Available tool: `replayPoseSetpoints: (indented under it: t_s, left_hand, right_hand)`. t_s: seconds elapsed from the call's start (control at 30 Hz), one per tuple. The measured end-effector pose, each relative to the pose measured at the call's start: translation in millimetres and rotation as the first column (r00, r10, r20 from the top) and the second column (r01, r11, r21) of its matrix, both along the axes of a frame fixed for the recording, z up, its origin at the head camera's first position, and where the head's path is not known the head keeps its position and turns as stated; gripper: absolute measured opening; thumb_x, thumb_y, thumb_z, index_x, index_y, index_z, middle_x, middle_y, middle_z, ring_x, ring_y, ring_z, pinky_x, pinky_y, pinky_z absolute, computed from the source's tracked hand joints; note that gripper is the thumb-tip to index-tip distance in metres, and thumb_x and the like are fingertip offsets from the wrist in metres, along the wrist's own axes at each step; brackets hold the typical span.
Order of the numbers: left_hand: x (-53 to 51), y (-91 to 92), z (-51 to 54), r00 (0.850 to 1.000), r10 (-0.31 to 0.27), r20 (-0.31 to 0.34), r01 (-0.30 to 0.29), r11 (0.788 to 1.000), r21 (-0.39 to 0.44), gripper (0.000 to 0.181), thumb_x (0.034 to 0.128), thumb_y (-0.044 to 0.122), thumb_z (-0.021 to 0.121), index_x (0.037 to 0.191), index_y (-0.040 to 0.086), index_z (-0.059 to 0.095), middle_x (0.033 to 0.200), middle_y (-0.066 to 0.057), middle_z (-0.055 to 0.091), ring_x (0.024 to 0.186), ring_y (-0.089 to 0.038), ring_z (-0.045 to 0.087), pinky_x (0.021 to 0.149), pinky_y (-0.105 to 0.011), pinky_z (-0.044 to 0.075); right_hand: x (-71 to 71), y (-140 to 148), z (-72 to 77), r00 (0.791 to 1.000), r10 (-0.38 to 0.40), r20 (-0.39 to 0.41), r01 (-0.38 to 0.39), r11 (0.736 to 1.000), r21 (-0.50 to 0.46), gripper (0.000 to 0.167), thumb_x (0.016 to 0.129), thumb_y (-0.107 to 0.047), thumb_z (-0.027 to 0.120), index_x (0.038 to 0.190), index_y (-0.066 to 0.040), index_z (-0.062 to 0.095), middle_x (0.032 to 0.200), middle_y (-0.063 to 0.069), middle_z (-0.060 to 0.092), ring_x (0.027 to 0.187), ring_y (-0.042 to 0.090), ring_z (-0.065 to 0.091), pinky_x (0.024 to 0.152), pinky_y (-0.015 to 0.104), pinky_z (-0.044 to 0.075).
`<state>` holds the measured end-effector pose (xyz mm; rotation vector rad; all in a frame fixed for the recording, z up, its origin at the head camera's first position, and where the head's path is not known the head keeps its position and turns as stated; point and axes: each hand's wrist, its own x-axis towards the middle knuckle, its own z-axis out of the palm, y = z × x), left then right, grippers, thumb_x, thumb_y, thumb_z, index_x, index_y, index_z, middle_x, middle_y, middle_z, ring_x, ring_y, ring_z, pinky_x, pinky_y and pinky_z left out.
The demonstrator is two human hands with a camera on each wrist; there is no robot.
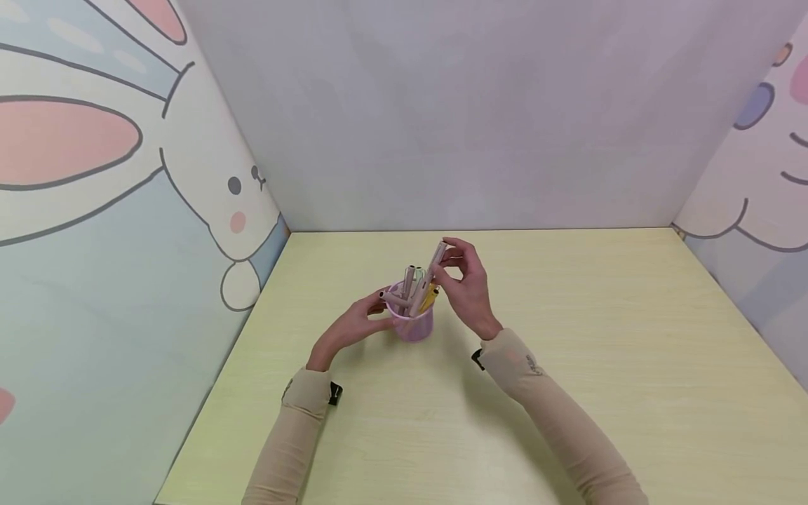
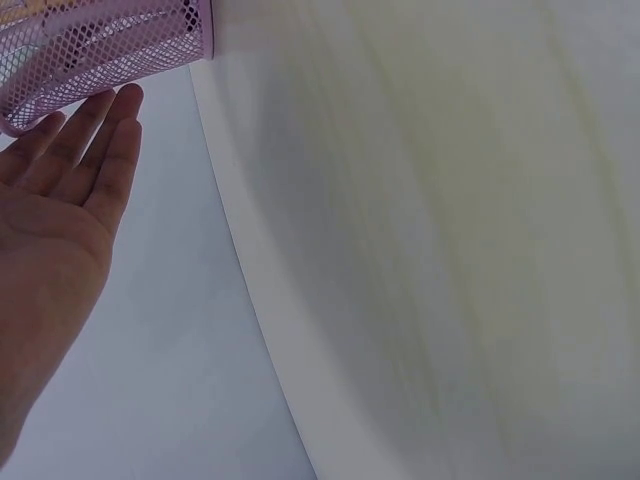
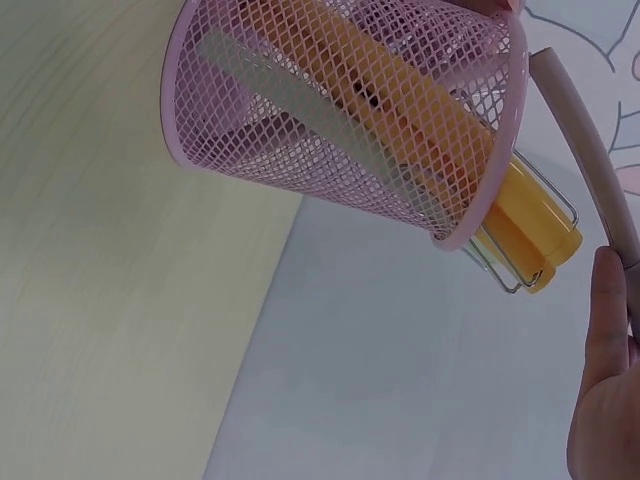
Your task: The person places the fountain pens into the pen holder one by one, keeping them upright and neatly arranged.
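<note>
A lilac mesh pen holder point(image 1: 414, 331) stands on the table with several pens inside. My left hand point(image 1: 353, 325) holds its left side, thumb at the near side and fingers against the far side. In the left wrist view those fingers point(image 2: 112, 165) lie rather straight along the mesh. My right hand point(image 1: 468, 287) pinches a pale pinkish pen point(image 1: 437, 259) above the holder, tilted. The right wrist view shows this pen's lower end just outside the rim. Yellow pens point(image 3: 540, 215) with wire clips stick out of the holder, beside a pale green one point(image 3: 300, 95).
The pale wooden table point(image 1: 606, 393) spreads around the holder. A grey-white wall point(image 1: 467, 119) stands behind it, with cartoon-painted panels point(image 1: 208, 175) on the left and right. A black strap point(image 1: 335, 393) shows at the left cuff.
</note>
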<state>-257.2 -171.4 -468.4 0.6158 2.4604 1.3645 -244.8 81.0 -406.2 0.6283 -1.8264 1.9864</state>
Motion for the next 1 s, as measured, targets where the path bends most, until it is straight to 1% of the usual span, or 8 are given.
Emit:
replayPoseSetpoints:
  t_s: [0.1, 0.2, 0.33, 0.47, 0.63, 0.73, 0.87, 1.0]
  left_hand:
    - [0.0, 0.5, 0.3, 1.0, -0.002, 0.003, 0.002, 1.0, 0.001, 0.076, 0.0979, 0.031, 0.072, 0.161, 0.008, 0.036, 0.152, -0.018, 0.051, 0.137, -0.039, 0.05, 0.116, -0.051, 0.038]
    - [-0.3, 1.1, -0.1, 1.0, -0.004, 0.001, 0.004, 1.0, -0.001, 0.076, 0.0981, 0.03, 0.072, 0.161, 0.008, 0.036, 0.152, -0.017, 0.051, 0.137, -0.038, 0.05, 0.116, -0.05, 0.038]
    - [-0.1, 1.8, -0.2, 1.0, -0.006, 0.001, 0.006, 1.0, 0.0, 0.076, 0.098, 0.03, 0.072, 0.161, 0.008, 0.036, 0.152, -0.017, 0.051, 0.137, -0.038, 0.05, 0.116, -0.05, 0.038]
    - [0.5, 2.2, 0.0, 1.0, -0.006, 0.006, 0.006, 1.0, 0.003, 0.076, 0.0978, 0.029, 0.072, 0.161, 0.007, 0.036, 0.152, -0.018, 0.051, 0.137, -0.038, 0.05, 0.116, -0.051, 0.038]
    - [1.0, 1.8, -0.5, 1.0, -0.001, 0.014, 0.001, 1.0, 0.003, 0.076, 0.097, 0.031, 0.072, 0.159, 0.005, 0.037, 0.149, -0.019, 0.053, 0.137, -0.039, 0.049, 0.116, -0.052, 0.038]
    - [1.3, 1.1, -0.8, 1.0, -0.002, 0.018, 0.002, 1.0, 0.006, 0.077, 0.0968, 0.032, 0.072, 0.159, 0.004, 0.038, 0.148, -0.019, 0.053, 0.137, -0.04, 0.049, 0.116, -0.052, 0.038]
    - [1.4, 0.5, -1.2, 1.0, -0.002, 0.022, 0.002, 1.0, 0.007, 0.078, 0.0964, 0.034, 0.073, 0.159, 0.005, 0.037, 0.148, -0.019, 0.054, 0.137, -0.04, 0.049, 0.116, -0.052, 0.038]
    - [1.5, 0.5, -1.2, 1.0, 0.005, 0.018, -0.005, 1.0, -0.004, 0.079, 0.0958, 0.037, 0.073, 0.16, 0.007, 0.038, 0.148, -0.017, 0.054, 0.138, -0.039, 0.048, 0.116, -0.052, 0.037]
  right_hand:
    - [0.8, -0.2, -0.4, 1.0, -0.009, -0.001, 0.009, 1.0, 0.019, 0.047, 0.093, 0.02, 0.061, 0.138, 0.014, 0.047, 0.112, 0.03, 0.053, 0.096, 0.018, 0.06, 0.073, 0.042, 0.063]
    - [2.2, -0.4, -1.2, 1.0, -0.02, -0.006, 0.02, 0.998, 0.053, 0.047, 0.093, 0.019, 0.062, 0.138, 0.014, 0.048, 0.111, 0.03, 0.055, 0.096, 0.023, 0.061, 0.071, 0.035, 0.063]
    - [5.2, 0.1, -1.5, 0.998, -0.032, -0.048, 0.037, 0.993, 0.113, 0.044, 0.092, 0.018, 0.063, 0.135, 0.016, 0.051, 0.108, 0.033, 0.057, 0.095, 0.028, 0.062, 0.067, 0.024, 0.06]
    - [9.0, 2.1, -1.0, 0.995, -0.046, -0.091, 0.06, 0.986, 0.158, 0.041, 0.09, 0.019, 0.065, 0.13, 0.016, 0.057, 0.105, 0.035, 0.057, 0.091, 0.033, 0.063, 0.066, 0.017, 0.056]
    - [10.3, 6.8, 0.2, 0.992, -0.062, -0.111, 0.079, 0.984, 0.16, 0.039, 0.09, 0.019, 0.065, 0.128, 0.016, 0.059, 0.103, 0.037, 0.057, 0.088, 0.038, 0.063, 0.066, 0.017, 0.055]
    - [9.8, 9.7, -0.2, 0.991, -0.073, -0.115, 0.09, 0.984, 0.152, 0.039, 0.09, 0.019, 0.065, 0.128, 0.016, 0.059, 0.103, 0.036, 0.058, 0.087, 0.035, 0.063, 0.066, 0.017, 0.055]
    - [9.1, 12.8, -2.0, 0.991, -0.075, -0.108, 0.089, 0.987, 0.131, 0.038, 0.09, 0.02, 0.065, 0.128, 0.016, 0.059, 0.102, 0.036, 0.058, 0.087, 0.028, 0.063, 0.066, 0.017, 0.056]
    - [8.9, 16.8, -4.7, 0.992, -0.074, -0.101, 0.085, 0.99, 0.115, 0.038, 0.09, 0.021, 0.064, 0.128, 0.017, 0.058, 0.101, 0.037, 0.057, 0.086, 0.024, 0.062, 0.065, 0.02, 0.058]
